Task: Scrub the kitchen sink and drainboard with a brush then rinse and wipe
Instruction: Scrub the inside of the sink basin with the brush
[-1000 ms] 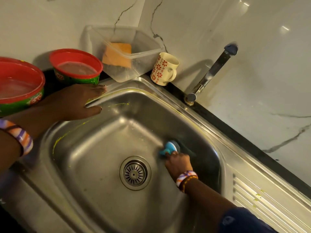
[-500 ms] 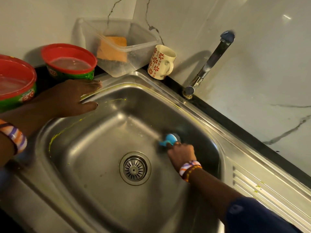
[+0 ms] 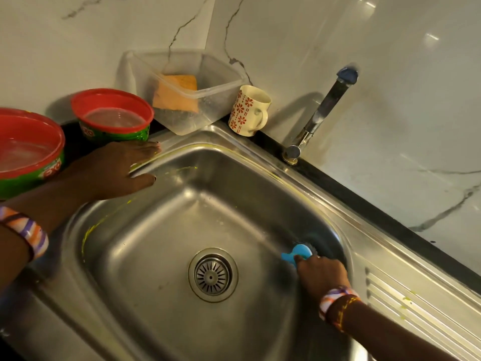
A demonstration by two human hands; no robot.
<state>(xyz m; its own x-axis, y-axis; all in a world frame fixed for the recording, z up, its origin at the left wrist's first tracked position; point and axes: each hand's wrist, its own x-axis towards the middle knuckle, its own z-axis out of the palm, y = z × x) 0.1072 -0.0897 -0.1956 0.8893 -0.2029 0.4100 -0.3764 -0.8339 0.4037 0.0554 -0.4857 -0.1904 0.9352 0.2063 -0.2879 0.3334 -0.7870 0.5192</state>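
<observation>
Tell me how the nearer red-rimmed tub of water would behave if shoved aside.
The red-rimmed tub holds liquid, so it probably feels heavy and would slosh. Its thin plastic wall may flex. Sitting close to the sink edge, a hard shove could likely spill it.

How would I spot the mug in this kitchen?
Find the steel sink and follow its back rim toward the tap. The mug stands between the tap and a clear plastic tub. It alone is cream with red flowers.
</observation>
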